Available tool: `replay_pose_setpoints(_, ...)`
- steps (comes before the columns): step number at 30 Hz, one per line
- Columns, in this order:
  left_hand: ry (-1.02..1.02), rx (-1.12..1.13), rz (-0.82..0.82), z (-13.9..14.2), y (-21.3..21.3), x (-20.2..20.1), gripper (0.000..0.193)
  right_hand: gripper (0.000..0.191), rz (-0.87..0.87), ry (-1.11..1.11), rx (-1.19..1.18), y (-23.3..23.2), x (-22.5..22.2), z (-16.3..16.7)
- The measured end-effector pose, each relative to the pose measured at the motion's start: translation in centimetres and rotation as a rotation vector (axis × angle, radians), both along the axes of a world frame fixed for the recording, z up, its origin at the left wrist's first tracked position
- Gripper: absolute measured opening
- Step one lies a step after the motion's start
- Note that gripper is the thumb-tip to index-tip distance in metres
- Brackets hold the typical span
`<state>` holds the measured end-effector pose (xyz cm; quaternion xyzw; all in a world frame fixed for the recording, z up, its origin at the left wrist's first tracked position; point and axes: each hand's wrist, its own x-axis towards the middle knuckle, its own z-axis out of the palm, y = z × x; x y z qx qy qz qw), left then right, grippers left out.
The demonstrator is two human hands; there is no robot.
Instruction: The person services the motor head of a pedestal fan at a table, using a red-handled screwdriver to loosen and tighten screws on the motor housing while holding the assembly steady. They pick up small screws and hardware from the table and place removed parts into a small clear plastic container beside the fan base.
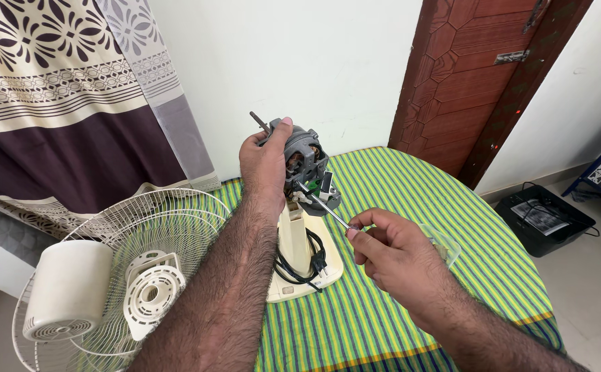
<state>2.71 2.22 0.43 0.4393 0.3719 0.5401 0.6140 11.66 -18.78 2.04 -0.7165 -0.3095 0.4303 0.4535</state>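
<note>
Fan motor (305,160) is gripped by the left hand (266,165) above the cream stand (300,255) on the table (417,207). A screwdriver (322,204) is pinched in the right hand (393,251), tip at the motor.

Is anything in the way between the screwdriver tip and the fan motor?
Nothing visible. The right hand holds the screwdriver, its shaft running clear to the fan motor, which the left hand grips. The black cord lies lower, by the base.
</note>
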Motion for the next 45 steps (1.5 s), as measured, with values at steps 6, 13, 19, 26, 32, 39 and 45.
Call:
replay_pose_setpoints(6,-0.017,-0.008,-0.005,0.0,0.0,0.0,0.062,0.020,-0.027,0.058,0.003,0.0,0.1,-0.2)
replay_pose_setpoints(13,-0.040,-0.003,-0.015,-0.2,0.2,-0.1,0.062,0.019,-0.065,0.085,0.015,0.0,0.2,0.5)
replay_pose_setpoints(19,-0.021,-0.001,-0.003,-0.2,0.2,0.0,0.063,0.018,-0.063,0.154,0.021,0.0,0.5,0.9)
replay_pose_setpoints(26,-0.006,-0.004,-0.006,0.0,0.0,0.0,0.062,0.019,-0.074,0.287,0.082,0.0,0.6,-0.4)
replay_pose_setpoints(32,-0.011,-0.001,-0.006,0.1,-0.1,0.0,0.062,0.018,-0.110,0.383,0.163,-0.2,-0.3,-2.1)
replay_pose_setpoints(39,-0.030,0.004,-0.002,0.0,0.0,0.0,0.062,0.020,-0.089,0.366,0.140,-0.1,-0.3,-2.2)
replay_pose_setpoints(45,-0.033,0.005,0.024,-0.3,0.3,0.2,0.060,0.031,0.079,-0.377,-0.045,-0.1,-1.6,-1.4)
